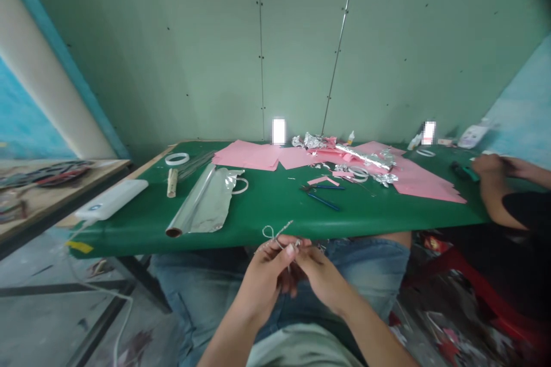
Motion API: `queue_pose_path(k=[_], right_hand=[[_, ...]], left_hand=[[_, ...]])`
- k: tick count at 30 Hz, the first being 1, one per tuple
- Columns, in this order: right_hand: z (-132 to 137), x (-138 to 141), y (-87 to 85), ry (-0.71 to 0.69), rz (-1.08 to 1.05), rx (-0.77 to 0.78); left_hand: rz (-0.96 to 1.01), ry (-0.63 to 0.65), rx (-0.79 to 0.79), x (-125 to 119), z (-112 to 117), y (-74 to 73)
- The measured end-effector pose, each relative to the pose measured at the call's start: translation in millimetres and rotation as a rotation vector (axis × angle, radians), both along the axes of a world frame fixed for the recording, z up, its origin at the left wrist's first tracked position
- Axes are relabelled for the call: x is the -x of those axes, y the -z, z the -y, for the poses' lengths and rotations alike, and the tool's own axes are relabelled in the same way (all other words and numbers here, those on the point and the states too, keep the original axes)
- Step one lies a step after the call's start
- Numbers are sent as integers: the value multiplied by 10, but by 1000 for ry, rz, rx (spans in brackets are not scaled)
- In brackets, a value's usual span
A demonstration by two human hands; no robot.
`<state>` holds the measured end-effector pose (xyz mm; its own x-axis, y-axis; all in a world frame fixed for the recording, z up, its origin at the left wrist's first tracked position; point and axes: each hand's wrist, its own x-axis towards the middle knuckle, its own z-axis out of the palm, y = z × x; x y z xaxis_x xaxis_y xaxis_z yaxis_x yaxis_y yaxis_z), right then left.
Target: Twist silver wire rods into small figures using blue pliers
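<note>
Above my lap, just off the table's front edge, my left hand (pixel 272 266) and my right hand (pixel 316 269) meet with their fingers closed. Between them is a thin silvery twisted wire (pixel 282 230) that looks wrapped in foil. One end of it bends into a small loop above my left fingers, and a short straight tip points up to the right. The thumb and fingertips of both hands pinch the wire near its middle; my fingers cover the rest. Blue-handled pliers (pixel 322 198) lie spread on the green table (pixel 258 206) beyond my hands.
A foil roll (pixel 191 200), a tape ring (pixel 177 159) and a power bank (pixel 112 199) lie to the left. Pink paper sheets (pixel 247 155) and crumpled foil (pixel 316 140) cover the back. At right, a co-worker's hands (pixel 491 166) are near a green-handled tool (pixel 464 171).
</note>
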<state>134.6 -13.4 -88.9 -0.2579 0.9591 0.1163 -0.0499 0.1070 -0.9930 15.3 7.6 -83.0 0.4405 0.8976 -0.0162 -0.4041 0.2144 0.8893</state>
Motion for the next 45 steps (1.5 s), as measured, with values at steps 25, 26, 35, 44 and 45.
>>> queue_pose_path(k=[25, 26, 35, 44, 45], right_hand=[[-1449, -1294, 231, 547, 1423, -220], [-1458, -1282, 225, 559, 1408, -226], [-1229, -1188, -39, 662, 1012, -223], [72, -581, -241, 369, 580, -669], [164, -539, -268, 372, 613, -726]], left_hand=[[-30, -184, -303, 148, 15, -467], [-21, -188, -291, 145, 19, -463], [-31, -220, -130, 133, 33, -449], [114, -45, -1, 87, 209, -459], [123, -21, 15, 90, 231, -465]])
